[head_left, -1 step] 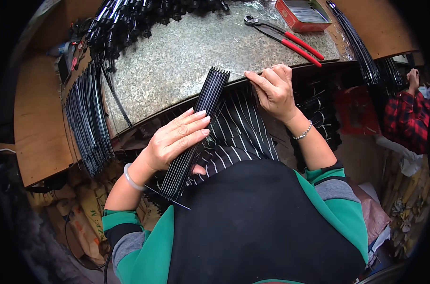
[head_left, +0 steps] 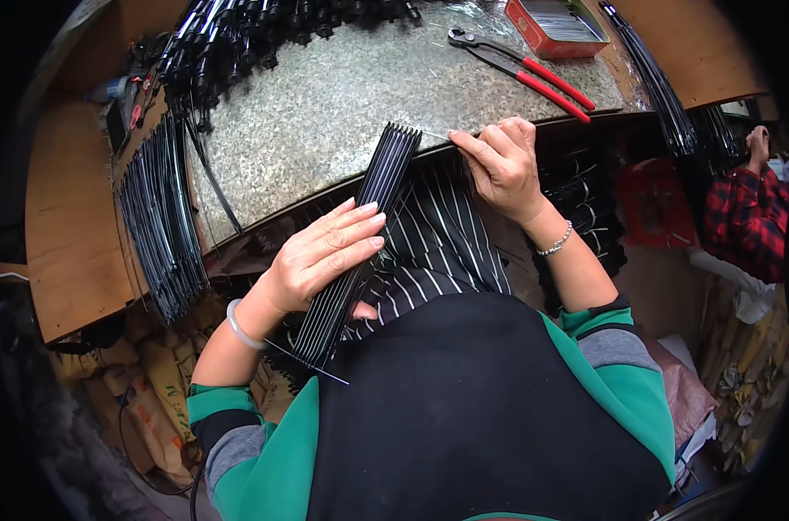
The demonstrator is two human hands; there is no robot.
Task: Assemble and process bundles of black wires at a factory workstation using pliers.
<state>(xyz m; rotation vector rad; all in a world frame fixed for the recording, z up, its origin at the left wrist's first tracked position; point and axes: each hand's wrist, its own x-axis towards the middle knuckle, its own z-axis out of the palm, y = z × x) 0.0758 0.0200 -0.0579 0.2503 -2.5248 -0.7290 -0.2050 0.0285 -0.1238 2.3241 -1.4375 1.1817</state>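
Right now my left hand (head_left: 325, 252) clasps the bundle of black strips (head_left: 394, 161) slanting just left of the frame's centre – fingers flat across it, thumb tip showing past its right edge. Fingers of my right hand (head_left: 503, 169), right of centre, pinch a thin wire (head_left: 436, 135) that reaches the bundle's upper end; another wire (head_left: 332, 375) crosses its lower end. Toward the upper right, red-handled pliers (head_left: 533, 76) lie on the bench (head_left: 325, 113) – near a red tin (head_left: 577, 49).
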